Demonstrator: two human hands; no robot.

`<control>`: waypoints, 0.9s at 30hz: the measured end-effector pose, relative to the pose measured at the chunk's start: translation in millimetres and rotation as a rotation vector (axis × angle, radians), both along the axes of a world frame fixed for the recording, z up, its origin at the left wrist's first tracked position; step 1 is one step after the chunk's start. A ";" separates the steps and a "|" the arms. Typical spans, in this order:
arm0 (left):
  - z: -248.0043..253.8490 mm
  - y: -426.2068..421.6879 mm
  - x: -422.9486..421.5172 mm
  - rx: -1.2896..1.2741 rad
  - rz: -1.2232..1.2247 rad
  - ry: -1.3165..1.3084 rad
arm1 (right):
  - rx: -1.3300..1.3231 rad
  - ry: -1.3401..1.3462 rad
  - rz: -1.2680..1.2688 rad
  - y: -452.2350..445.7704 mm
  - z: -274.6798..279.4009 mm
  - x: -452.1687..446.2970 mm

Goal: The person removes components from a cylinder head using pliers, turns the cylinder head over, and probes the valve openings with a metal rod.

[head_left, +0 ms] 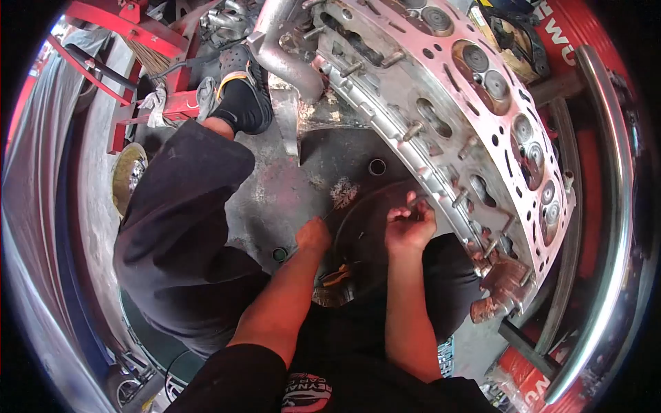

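Observation:
A long metal cylinder head [441, 110] with exposed valves and studs stands tilted on its side along my right. My right hand [411, 227] is close to its lower edge, fingers curled in; a small dark thing seems to be at the fingertips, too small to name. Lower and to the left, my left hand [314, 235] is closed in a fist over the dark floor. A faint thin line shows by its knuckles, but what it grips is hidden. The two hands are apart.
A curved metal pipe [292, 62] rises beside the head's upper end. Two small rings, one a pale ring [376, 167] and one a dark green ring [279, 255], lie on the floor. Red stands [158, 41] are at upper left; a chrome bar [609, 206] curves along the right.

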State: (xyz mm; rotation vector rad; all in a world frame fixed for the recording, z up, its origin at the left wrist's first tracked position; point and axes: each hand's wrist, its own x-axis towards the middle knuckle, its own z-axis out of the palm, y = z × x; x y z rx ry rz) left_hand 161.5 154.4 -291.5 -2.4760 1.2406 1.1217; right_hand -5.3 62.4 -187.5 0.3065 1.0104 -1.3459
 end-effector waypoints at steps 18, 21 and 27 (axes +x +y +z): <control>-77.6 -4.5 -4.0 0.062 0.043 0.023 | -0.456 1.171 0.651 -64.0 -220.0 39.3; -68.5 -13.0 -15.0 0.062 0.238 0.156 | -0.508 0.779 0.608 -75.1 -221.7 17.1; -51.5 -31.8 -17.7 -0.182 0.324 0.245 | -0.267 1.763 1.225 -67.1 -223.2 20.1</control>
